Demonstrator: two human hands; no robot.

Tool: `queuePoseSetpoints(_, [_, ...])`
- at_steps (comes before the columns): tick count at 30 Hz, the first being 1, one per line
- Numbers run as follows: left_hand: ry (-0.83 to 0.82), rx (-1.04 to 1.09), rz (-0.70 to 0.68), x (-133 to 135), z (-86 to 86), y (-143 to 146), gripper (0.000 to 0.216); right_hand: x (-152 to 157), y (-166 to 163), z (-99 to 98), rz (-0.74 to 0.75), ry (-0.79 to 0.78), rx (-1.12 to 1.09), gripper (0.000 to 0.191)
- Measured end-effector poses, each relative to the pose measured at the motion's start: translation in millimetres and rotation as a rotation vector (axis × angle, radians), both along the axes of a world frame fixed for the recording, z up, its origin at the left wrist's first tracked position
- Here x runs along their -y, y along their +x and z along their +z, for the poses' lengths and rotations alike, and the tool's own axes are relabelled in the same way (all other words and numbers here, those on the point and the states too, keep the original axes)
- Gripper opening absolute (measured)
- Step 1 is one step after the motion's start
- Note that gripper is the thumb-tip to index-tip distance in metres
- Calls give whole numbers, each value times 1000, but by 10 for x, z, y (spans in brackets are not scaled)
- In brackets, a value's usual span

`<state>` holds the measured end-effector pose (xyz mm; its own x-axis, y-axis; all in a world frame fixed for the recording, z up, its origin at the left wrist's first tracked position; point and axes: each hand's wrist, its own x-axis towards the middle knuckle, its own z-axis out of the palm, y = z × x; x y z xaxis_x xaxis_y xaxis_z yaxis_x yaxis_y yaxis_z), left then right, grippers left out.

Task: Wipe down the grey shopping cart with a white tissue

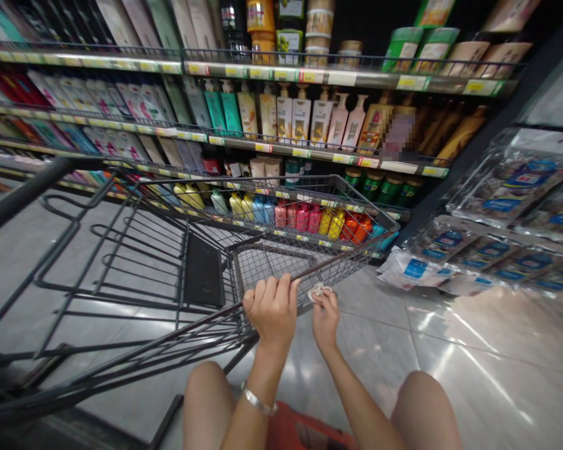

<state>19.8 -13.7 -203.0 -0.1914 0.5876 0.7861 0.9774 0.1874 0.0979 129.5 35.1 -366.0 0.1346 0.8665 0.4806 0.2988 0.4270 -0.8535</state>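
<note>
A dark wire shopping cart (272, 187) stands in front of me in a shop aisle. My left hand (272, 309) is wrapped round the cart's near side rail, a silver bracelet on its wrist. Just to the right, my right hand (326, 312) is closed on a small crumpled white cloth (318, 290) pressed against the same rail. My bare knees show at the bottom, with something red (304, 431) between them.
Shelves (309, 153) of shampoo and lotion bottles run across the back. Small coloured bottles (309, 219) line the lowest shelf behind the cart. Bagged goods (488, 250) lean on a rack at the right. Glossy grey floor tiles (473, 362) spread to the right.
</note>
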Motion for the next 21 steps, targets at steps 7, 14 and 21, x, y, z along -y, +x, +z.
queuePoseSetpoints(7, [-57,13,16,-14,3,9,20,-111,172,-306,-174,-479,-415,27])
queuePoseSetpoints(14, [-136,17,-3,176,162,-138,24,-299,196,-431,-239,-626,-576,34])
queuePoseSetpoints(21, [-117,-94,-71,257,98,-356,19,-369,-44,-546,-247,-755,-781,42])
